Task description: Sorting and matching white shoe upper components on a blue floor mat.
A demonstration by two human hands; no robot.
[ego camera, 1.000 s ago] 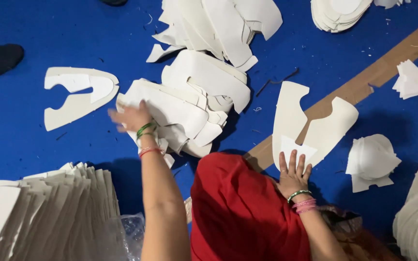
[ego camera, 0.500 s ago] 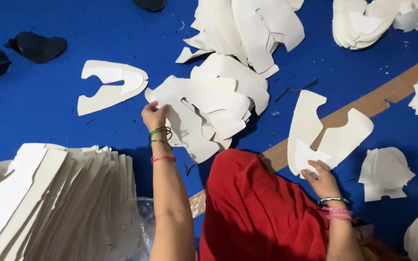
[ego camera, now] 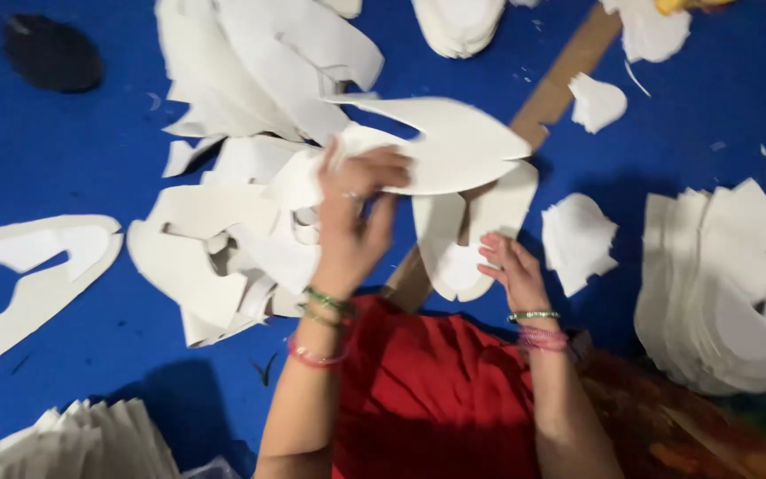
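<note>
My left hand (ego camera: pixel 354 213) is raised and grips a white curved cut-out piece (ego camera: pixel 441 146), lifted above a loose heap of similar white pieces (ego camera: pixel 214 248) on the blue floor (ego camera: pixel 73 151). My right hand (ego camera: pixel 511 270) lies flat with fingers spread on a white U-shaped piece (ego camera: pixel 458 239) that rests on the floor beside a brown strip (ego camera: pixel 560 84). Both wrists wear bangles. Red cloth (ego camera: pixel 427 399) covers my lap below the hands.
A neat stack of white pieces (ego camera: pixel 729 284) lies at the right, another stack (ego camera: pixel 82 443) at the bottom left. A single U-shaped piece (ego camera: pixel 33 275) lies at the left. More white piles (ego camera: pixel 259 62) sit at the top, dark objects (ego camera: pixel 50 53) at the top left.
My left hand has taken a white piece from the heap and lifted it to the right, over the U-shaped piece. My right hand stays pressed on that U-shaped piece. The view has shifted.
</note>
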